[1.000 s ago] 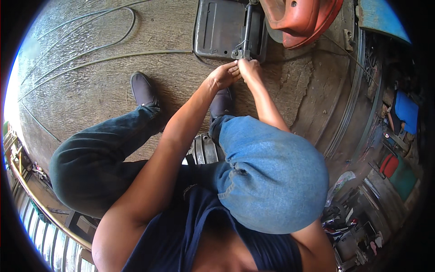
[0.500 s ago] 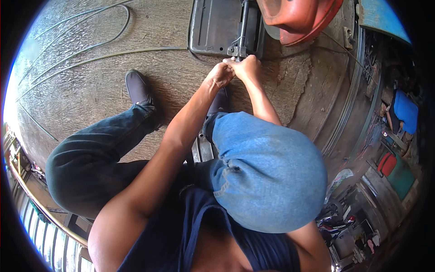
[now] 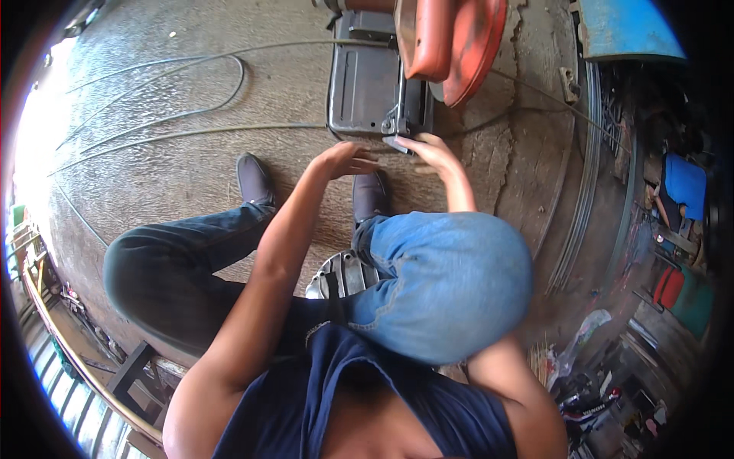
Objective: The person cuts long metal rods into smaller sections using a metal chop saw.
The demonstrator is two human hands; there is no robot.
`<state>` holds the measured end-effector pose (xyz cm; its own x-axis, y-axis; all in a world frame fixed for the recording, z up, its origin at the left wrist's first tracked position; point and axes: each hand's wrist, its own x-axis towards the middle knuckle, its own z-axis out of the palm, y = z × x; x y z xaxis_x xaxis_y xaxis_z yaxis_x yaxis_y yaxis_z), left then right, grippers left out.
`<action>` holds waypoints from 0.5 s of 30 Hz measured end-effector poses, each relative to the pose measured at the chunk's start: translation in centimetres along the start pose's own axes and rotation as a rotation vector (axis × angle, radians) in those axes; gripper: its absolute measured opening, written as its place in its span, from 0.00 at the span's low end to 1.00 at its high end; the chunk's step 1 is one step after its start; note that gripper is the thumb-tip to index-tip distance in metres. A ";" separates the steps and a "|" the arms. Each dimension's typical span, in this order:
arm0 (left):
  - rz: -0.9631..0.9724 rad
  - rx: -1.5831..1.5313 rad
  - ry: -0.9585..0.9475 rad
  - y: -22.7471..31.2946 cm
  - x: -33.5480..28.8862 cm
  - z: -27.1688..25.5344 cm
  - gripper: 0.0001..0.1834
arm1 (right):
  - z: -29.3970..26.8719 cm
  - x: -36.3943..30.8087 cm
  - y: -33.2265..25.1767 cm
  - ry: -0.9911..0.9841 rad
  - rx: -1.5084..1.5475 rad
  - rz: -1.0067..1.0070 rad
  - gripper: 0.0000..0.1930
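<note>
A cut-off saw stands on the ground ahead of me, with a dark metal base [image 3: 359, 92] and an orange-red blade guard [image 3: 474, 57] above it. Along the base's right side runs a vise screw [image 3: 401, 88], ending at the near edge in a small crank handle [image 3: 398, 144]. My right hand [image 3: 437, 157] is beside this handle, fingers stretched out and their tips at or against it. To the left, over my shoe, my left hand [image 3: 344, 159] is open with fingers extended, apart from the saw and holding nothing.
A long cable [image 3: 191, 138] loops over the rough ground at left. Long metal rods [image 3: 585, 183] lie at right, near a blue panel [image 3: 631, 30] and a blue object [image 3: 683, 187]. A ribbed metal part [image 3: 348, 274] shows beneath my legs.
Both hands were together at the near end of the vise screw. They have now parted, the left moving away leftward with its fingers opened. My view has shifted, showing more of the saw.
</note>
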<state>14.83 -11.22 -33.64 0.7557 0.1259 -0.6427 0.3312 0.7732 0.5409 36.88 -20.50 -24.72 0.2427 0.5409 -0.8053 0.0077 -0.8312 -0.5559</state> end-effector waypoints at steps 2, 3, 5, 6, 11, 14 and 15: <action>-0.162 0.217 0.173 3.7 -2.2 -1.4 0.21 | -4.0 -1.9 0.4 0.117 0.041 0.012 0.30; -0.166 0.325 0.246 5.7 -3.5 -1.9 0.22 | -5.9 -2.6 0.3 0.215 0.075 0.017 0.30; -0.100 0.411 0.462 10.5 -5.9 -2.1 0.23 | -10.6 -4.6 -0.8 0.294 0.062 -0.051 0.26; -0.048 0.479 0.574 13.2 -7.1 -1.8 0.26 | -12.8 -5.9 -1.7 0.337 0.091 -0.136 0.24; 0.449 0.571 0.779 24.8 -11.8 4.2 0.39 | -20.1 -12.0 -11.4 0.434 -0.161 -0.366 0.22; 0.649 0.549 0.673 28.2 -11.6 9.6 0.39 | -19.1 -15.1 -17.1 0.450 -0.359 -0.564 0.26; 0.683 0.519 0.617 28.7 -11.1 11.3 0.38 | -18.3 -16.2 -19.1 0.444 -0.465 -0.601 0.26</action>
<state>22.28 2.54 -4.87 0.5031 0.8408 -0.1997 0.2551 0.0763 0.9639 50.57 -15.72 2.72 0.4241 0.8843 -0.1954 0.6265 -0.4423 -0.6418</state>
